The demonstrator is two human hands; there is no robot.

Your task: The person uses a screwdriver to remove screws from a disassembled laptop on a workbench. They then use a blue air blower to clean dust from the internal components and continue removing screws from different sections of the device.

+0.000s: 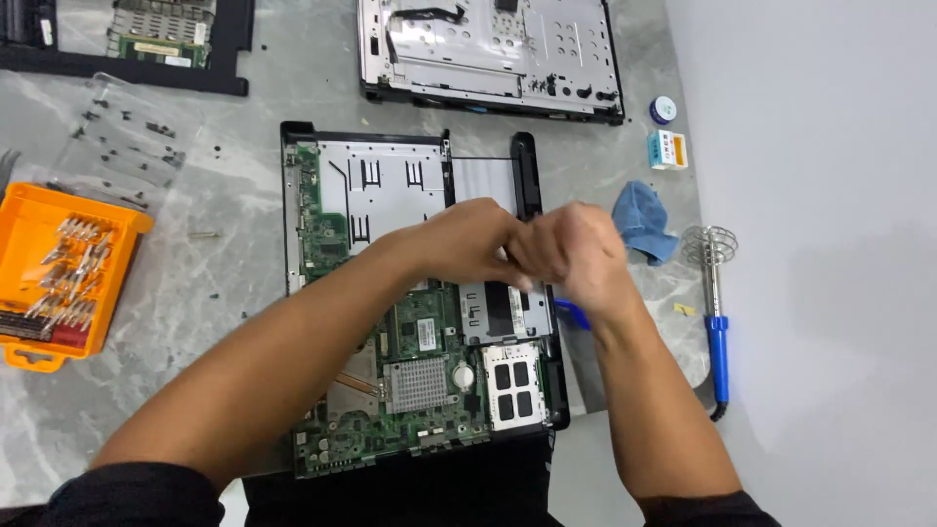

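The opened laptop base [410, 322] lies in front of me on the grey marbled table [234, 273], its long axis running away from me, the bare green circuit board nearest my body and the silver metal plate at the far end. My left hand [467, 239] and my right hand [571, 256] meet above the middle of it, by its right edge, both curled with fingers bent and touching each other; whether they pinch something between them I cannot tell, since the knuckles hide it. Just below my right wrist one blue handle [574, 314] pokes out. On the board I count one grey mesh square and one round coin cell beside it. Further back lie two more dismantled laptop parts: one silver-lined shell [488, 54] straight ahead and one black frame [146, 44] to the far left. One orange tray [54, 278] of screwdriver bits sits at my left, with loose screws scattered above it. To my right are one blue cloth [639, 222], one coiled soldering stand with a blue handle [715, 312], one small round tin [663, 108] and one little box [668, 149].
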